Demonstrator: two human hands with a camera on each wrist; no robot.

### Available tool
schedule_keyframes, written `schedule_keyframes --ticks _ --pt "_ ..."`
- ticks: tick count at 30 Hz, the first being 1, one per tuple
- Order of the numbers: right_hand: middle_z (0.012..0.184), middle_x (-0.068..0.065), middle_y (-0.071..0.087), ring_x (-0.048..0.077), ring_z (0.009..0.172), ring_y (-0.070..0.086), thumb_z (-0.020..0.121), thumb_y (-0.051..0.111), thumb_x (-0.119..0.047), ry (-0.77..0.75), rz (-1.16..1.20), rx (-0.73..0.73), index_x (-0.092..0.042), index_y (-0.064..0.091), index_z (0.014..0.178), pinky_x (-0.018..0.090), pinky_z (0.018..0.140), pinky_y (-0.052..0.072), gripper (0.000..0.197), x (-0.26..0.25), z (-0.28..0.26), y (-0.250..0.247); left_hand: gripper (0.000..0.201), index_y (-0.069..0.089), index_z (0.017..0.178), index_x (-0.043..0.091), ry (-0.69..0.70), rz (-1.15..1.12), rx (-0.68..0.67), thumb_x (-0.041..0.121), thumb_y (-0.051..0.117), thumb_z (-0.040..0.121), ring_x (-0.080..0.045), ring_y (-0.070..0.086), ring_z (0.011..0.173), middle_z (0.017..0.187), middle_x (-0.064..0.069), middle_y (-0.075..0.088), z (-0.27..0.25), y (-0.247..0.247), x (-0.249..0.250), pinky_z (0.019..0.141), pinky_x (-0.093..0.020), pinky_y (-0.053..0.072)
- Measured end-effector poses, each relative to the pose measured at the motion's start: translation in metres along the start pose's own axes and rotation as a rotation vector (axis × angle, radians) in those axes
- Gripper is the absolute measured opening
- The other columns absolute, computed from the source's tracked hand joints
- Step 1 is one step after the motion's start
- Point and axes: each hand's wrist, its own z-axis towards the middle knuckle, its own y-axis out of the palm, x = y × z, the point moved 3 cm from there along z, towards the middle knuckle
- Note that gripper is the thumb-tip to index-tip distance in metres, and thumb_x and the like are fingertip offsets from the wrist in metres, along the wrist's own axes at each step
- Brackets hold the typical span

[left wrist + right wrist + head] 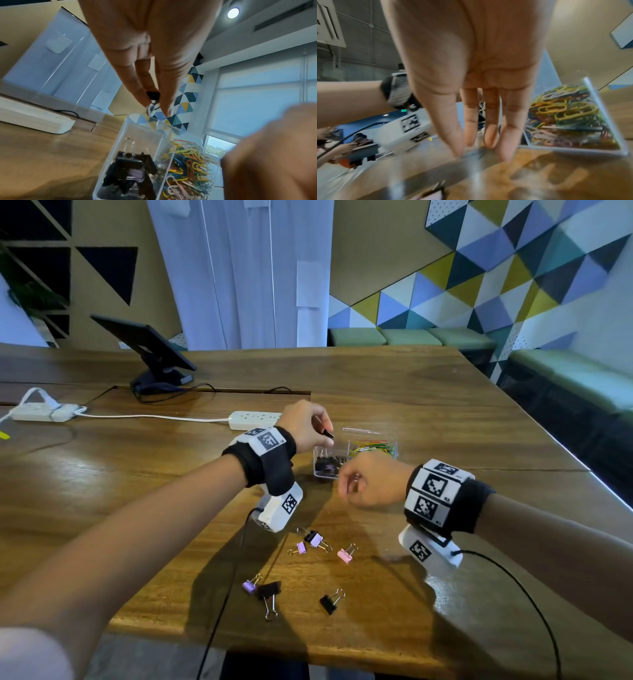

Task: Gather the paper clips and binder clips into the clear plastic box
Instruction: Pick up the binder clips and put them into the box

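Observation:
The clear plastic box (pixel 373 436) stands mid-table with two compartments. One holds binder clips (pixel 130 166), the other coloured paper clips (pixel 188 165). My left hand (pixel 325 431) hovers over the binder-clip side and pinches a black binder clip (pixel 153 95) between thumb and finger, just above the box rim (pixel 137 115). My right hand (pixel 481 154) is at the box's near side, fingers (pixel 488 135) straight and pointing down, with nothing plainly held; that view is blurred. Several loose binder clips lie nearer me: a pink one (pixel 345 555), a purple one (pixel 250 585) and a black one (pixel 329 604).
A white power strip (pixel 255 419) lies just left of the box, and another (pixel 44 411) at the far left. A dark screen on a stand (pixel 150 347) is at the back left. Black cables run from both wrist cameras over the table's near edge (pixel 308 642).

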Motion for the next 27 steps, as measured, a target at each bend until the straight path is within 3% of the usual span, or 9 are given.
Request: schedule_keyframes --ticks 4,7,9,13,20,24,27 --pt "0.113 -0.006 0.056 0.005 0.088 0.050 0.073 0.075 -0.034 0.005 -0.017 -0.264 -0.026 0.052 0.121 0.023 0.078 0.041 0.054 -0.011 -0.015 0.033 0.013 0.068 0.085 0.012 -0.002 -0.010 0.063 0.013 0.076 0.075 -0.012 0.058 0.085 0.094 -0.002 0.069 0.009 0.008 0.003 0.079 -0.024 0.047" --pt "0.128 -0.002 0.047 0.006 0.093 0.042 0.070 0.078 -0.030 0.020 -0.050 -0.326 -0.030 0.032 0.139 0.026 0.082 0.040 0.083 -0.021 -0.023 0.047 0.010 0.068 0.085 0.011 0.007 0.017 0.023 0.011 0.074 0.076 -0.011 0.057 0.082 0.095 -0.003 0.069 0.011 0.020 0.002 0.075 -0.022 0.045" --pt "0.131 0.001 0.044 0.005 0.091 0.039 0.070 0.079 -0.026 0.017 -0.069 -0.326 -0.030 0.026 0.143 0.025 0.080 0.037 0.090 -0.025 -0.024 0.049 0.009 0.067 0.083 0.013 0.012 0.040 0.008 0.012 0.074 0.077 -0.013 0.057 0.083 0.094 -0.002 0.068 0.011 0.026 -0.001 0.074 -0.024 0.045" --pt "0.129 0.004 0.046 0.008 0.090 0.038 0.075 0.075 -0.020 0.001 -0.082 -0.312 -0.028 0.027 0.144 0.025 0.078 0.034 0.085 -0.031 -0.019 0.050 0.006 0.067 0.082 0.013 0.015 0.056 0.015 0.013 0.072 0.079 -0.016 0.060 0.085 0.093 -0.002 0.068 0.011 0.031 -0.004 0.079 -0.030 0.052" --pt "0.119 0.006 0.045 0.015 0.098 0.043 0.081 0.069 -0.022 -0.106 -0.157 -0.259 -0.025 0.037 0.141 0.023 0.080 0.032 0.069 -0.042 -0.007 0.054 0.009 0.070 0.093 0.009 0.057 0.070 0.015 0.013 0.065 0.086 -0.012 0.058 0.090 0.103 -0.004 0.068 0.011 0.031 -0.003 0.078 -0.021 0.042" --pt "0.118 0.004 0.048 0.006 0.090 0.038 0.080 0.070 -0.023 -0.156 -0.112 -0.226 -0.025 0.049 0.132 0.021 0.078 0.030 0.056 -0.044 -0.003 0.053 0.010 0.069 0.094 0.013 0.115 0.106 0.077 0.017 0.062 0.087 -0.010 0.050 0.087 0.102 -0.004 0.062 0.008 0.025 -0.002 0.081 -0.022 0.042" --pt "0.114 0.003 0.051 0.006 0.088 0.040 0.076 0.073 -0.029 -0.172 -0.081 -0.191 -0.023 0.058 0.120 0.022 0.075 0.030 0.047 -0.043 -0.003 0.054 0.010 0.067 0.093 0.015 0.164 0.154 0.110 0.019 0.060 0.087 -0.010 0.047 0.087 0.096 -0.001 0.051 0.000 0.018 -0.001 0.082 -0.024 0.040"
